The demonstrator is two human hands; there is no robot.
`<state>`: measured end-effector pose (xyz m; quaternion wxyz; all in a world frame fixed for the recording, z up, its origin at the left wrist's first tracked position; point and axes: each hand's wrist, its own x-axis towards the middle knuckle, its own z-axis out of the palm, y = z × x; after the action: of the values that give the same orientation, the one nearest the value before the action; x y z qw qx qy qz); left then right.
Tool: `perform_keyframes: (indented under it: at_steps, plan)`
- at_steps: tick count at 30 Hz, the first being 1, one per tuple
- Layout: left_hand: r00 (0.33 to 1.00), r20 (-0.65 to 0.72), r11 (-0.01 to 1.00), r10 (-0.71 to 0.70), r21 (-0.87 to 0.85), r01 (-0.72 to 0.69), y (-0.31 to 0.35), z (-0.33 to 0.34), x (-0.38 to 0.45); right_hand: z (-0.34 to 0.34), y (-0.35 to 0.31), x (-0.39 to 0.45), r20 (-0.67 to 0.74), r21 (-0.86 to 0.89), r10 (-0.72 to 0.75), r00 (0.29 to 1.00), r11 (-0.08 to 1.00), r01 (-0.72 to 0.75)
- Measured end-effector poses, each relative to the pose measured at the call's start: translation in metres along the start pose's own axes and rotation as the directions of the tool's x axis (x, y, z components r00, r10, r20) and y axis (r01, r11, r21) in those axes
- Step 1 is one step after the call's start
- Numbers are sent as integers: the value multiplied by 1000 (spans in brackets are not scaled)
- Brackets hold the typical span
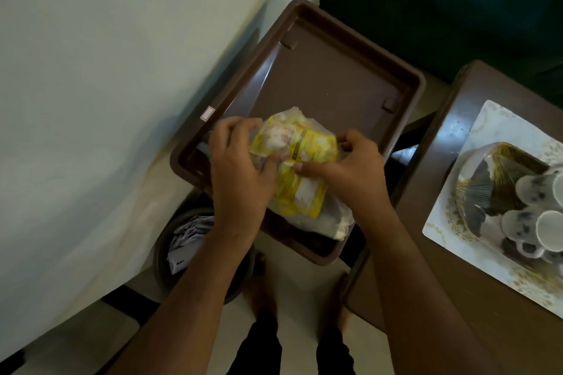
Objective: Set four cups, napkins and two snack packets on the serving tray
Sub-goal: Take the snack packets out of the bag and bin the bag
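yellow snack packets (297, 167) pinched between left hand (240, 173) and right hand (353, 170), both clamped on the crinkly wrap, above the brown tray's (408, 82) near end; could slip out and drop past the tray's near rim

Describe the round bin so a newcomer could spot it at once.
Start at the big brown tray in the middle, then drop to its near-left corner. Under the person's left forearm sits the round bin on the floor. It alone is dark, circular and stuffed with crumpled white paper.
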<state>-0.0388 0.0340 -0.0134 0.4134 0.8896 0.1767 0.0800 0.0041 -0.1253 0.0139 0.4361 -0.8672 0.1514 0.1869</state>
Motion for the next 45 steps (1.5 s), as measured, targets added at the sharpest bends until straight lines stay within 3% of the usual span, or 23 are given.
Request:
perform_keyframes:
  at_steps: [4,6,8,10,12,14,17,19,22,26,28,31,37,42,45]
  plan:
    - [990,-132,992,-57,-121,41,25,5,-1,-14,-3,-3,-294,91,-62,954,992,93]
    - [987,-4,950,-163,-270,156,36,6,2,-17,-6,-7,-428,51,-160,889,978,201]
    - [912,285,760,-296,-508,405,48,10,7,-14,-7,-13,-483,-92,-302,822,951,295]
    - [807,508,498,-300,-639,587,54,15,11,-5,-6,-20,-439,-236,-468,767,884,404]
    - [739,612,328,-282,-662,674,55,18,15,9,-2,-26,-327,-323,-620,714,783,532]
    - [703,639,277,-313,-646,711,56,18,18,21,3,-34,-213,-326,-707,674,702,633]
    - [758,530,359,-380,-671,649,51,18,20,26,6,-42,-197,-210,-755,625,656,725]
    - [779,487,364,-394,-696,619,45,18,17,21,9,-43,-286,-107,-702,652,700,706]
    - [790,519,322,-326,-725,609,34,16,12,9,10,-35,-422,-8,-479,770,851,525]
    - [798,497,238,-341,-775,585,30,9,11,-4,7,-15,-306,213,-131,943,956,202]
    - [801,471,253,-369,-779,574,32,5,11,-5,6,-8,-241,116,-125,962,981,156]
    - [798,409,351,-443,-740,574,30,-1,15,-4,7,3,-205,-100,-159,966,985,140]
    - [814,246,594,-526,-579,558,16,-10,27,-6,3,11,-237,-90,-91,967,993,71]
    - [834,-25,784,-551,-357,507,-4,-11,36,-12,5,16,-327,-2,28,945,1000,-30]
    - [872,-137,882,-470,-104,459,3,-12,35,-5,-2,6,-379,-90,-73,922,995,42]
